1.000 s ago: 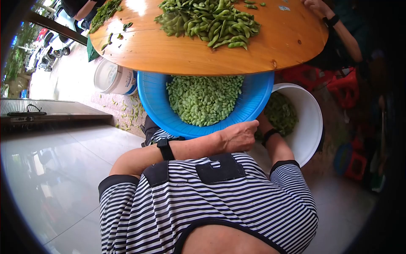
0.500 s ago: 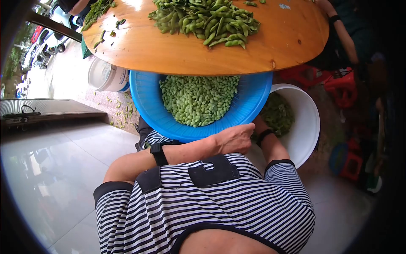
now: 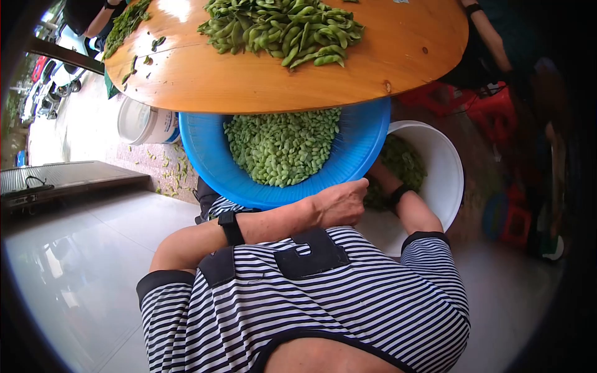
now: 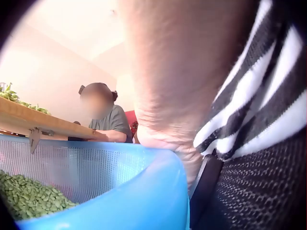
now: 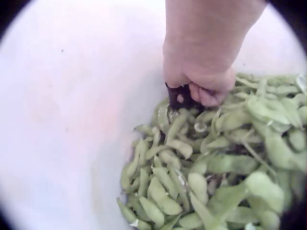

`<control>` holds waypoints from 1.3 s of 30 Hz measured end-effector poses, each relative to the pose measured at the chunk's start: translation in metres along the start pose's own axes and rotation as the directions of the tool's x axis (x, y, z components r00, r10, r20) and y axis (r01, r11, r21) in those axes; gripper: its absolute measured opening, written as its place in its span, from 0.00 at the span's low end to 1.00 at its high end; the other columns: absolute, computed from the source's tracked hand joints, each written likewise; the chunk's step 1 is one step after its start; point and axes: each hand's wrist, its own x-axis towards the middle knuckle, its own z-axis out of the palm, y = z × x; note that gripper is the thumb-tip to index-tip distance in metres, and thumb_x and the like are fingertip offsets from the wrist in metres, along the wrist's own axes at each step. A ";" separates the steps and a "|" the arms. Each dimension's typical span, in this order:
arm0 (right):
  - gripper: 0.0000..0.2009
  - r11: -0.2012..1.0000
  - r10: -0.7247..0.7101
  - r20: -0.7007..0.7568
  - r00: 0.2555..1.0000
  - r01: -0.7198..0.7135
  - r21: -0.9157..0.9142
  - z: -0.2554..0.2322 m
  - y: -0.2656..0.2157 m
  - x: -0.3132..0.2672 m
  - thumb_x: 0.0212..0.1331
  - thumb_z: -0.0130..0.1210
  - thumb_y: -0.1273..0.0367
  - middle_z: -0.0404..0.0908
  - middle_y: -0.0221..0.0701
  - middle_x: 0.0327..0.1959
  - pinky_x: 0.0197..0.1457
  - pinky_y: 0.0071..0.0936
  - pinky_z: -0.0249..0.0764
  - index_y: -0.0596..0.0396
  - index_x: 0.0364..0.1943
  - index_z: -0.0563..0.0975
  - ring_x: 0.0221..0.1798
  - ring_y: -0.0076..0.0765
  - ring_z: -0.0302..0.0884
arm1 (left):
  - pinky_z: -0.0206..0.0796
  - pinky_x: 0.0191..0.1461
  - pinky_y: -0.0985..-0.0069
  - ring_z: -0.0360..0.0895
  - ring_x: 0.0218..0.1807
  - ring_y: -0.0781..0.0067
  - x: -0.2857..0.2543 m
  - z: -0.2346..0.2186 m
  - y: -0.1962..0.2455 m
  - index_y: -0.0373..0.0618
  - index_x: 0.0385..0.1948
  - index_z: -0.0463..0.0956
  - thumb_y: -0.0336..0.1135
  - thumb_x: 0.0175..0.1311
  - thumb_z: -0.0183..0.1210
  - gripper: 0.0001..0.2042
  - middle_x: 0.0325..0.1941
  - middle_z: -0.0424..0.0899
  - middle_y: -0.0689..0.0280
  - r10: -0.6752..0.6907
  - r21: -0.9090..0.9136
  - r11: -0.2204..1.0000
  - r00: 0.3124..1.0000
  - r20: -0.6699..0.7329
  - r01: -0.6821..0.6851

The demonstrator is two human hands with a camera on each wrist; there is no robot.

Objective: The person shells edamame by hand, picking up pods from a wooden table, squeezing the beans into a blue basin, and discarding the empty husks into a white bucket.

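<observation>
The left hand (image 3: 342,202), back of the hand up, lies at the near right edge of a blue basket (image 3: 348,152) of shelled green beans (image 3: 283,149). Its fingers are hidden, also in the left wrist view, where the wrist (image 4: 172,115) is beside the basket's rim (image 4: 163,167). Inside a white bucket (image 3: 449,171) at the right, the right hand (image 3: 379,177) reaches down. In the right wrist view that hand (image 5: 204,86) has its fingers curled in among green pods (image 5: 211,163), with a dark covering (image 5: 184,96) by the fingertips.
A wooden table (image 3: 186,78) holds a heap of pods (image 3: 286,31) above the basket. Another bucket (image 3: 138,121) stands at the left. Red stools (image 3: 494,115) are at the right. A person (image 4: 110,120) sits across the table; pods litter the floor.
The head view has shifted, so table, basket and bucket sit further left. The right forearm has turned slightly, its hand still down in the bucket. The left hand stays by the basket's edge.
</observation>
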 end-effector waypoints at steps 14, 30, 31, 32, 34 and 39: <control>0.08 0.994 0.111 -0.245 0.963 -0.107 0.027 -0.204 -0.224 -0.036 0.49 0.62 0.72 0.67 0.31 0.17 0.28 0.23 0.63 0.61 0.32 0.80 0.24 0.18 0.60 | 0.54 0.45 0.76 0.72 0.31 0.74 -0.009 -0.011 -0.005 0.57 0.15 0.81 0.38 0.49 0.56 0.07 0.18 0.76 0.75 0.040 0.003 0.999 0.999 -0.021 -0.040; 0.20 0.993 0.101 -0.588 0.803 -0.044 0.111 -0.233 -0.176 0.021 0.50 0.52 0.81 0.80 0.25 0.34 0.44 0.15 0.68 0.59 0.50 0.79 0.37 0.17 0.73 | 0.54 0.44 0.75 0.71 0.31 0.73 -0.010 -0.010 -0.004 0.58 0.16 0.82 0.38 0.50 0.56 0.08 0.18 0.76 0.74 0.038 0.031 0.999 0.999 -0.017 -0.037; 0.20 0.993 0.103 -0.589 0.802 -0.045 0.113 -0.231 -0.176 0.019 0.50 0.52 0.81 0.80 0.25 0.34 0.44 0.15 0.68 0.59 0.50 0.79 0.37 0.17 0.73 | 0.53 0.43 0.74 0.71 0.29 0.73 -0.009 -0.010 -0.004 0.58 0.17 0.82 0.39 0.51 0.56 0.08 0.18 0.77 0.74 0.051 0.023 0.998 0.998 -0.020 -0.051; 0.20 0.991 0.099 -0.593 0.799 -0.024 0.133 -0.229 -0.177 0.019 0.49 0.53 0.81 0.80 0.26 0.34 0.43 0.15 0.68 0.59 0.50 0.79 0.37 0.16 0.72 | 0.53 0.43 0.74 0.71 0.29 0.73 -0.009 -0.011 -0.005 0.58 0.17 0.82 0.39 0.51 0.56 0.08 0.18 0.77 0.74 0.052 0.024 0.998 0.998 -0.020 -0.052; 0.21 0.988 0.099 -0.597 0.797 -0.006 0.156 -0.228 -0.179 0.017 0.47 0.53 0.81 0.81 0.27 0.34 0.42 0.16 0.68 0.58 0.50 0.79 0.36 0.16 0.71 | 0.54 0.46 0.76 0.71 0.33 0.74 -0.010 -0.012 -0.005 0.58 0.14 0.81 0.38 0.48 0.56 0.07 0.17 0.74 0.76 0.034 -0.011 0.999 0.999 -0.005 -0.034; 0.21 0.814 -0.019 -0.570 0.821 -0.319 -0.486 -0.227 -0.163 -0.018 0.43 0.58 0.78 0.77 0.43 0.34 0.41 0.37 0.72 0.61 0.47 0.78 0.38 0.47 0.78 | 0.54 0.45 0.76 0.71 0.33 0.74 -0.009 -0.012 -0.005 0.57 0.15 0.81 0.38 0.49 0.56 0.07 0.18 0.74 0.75 0.028 0.028 0.999 1.000 -0.014 -0.028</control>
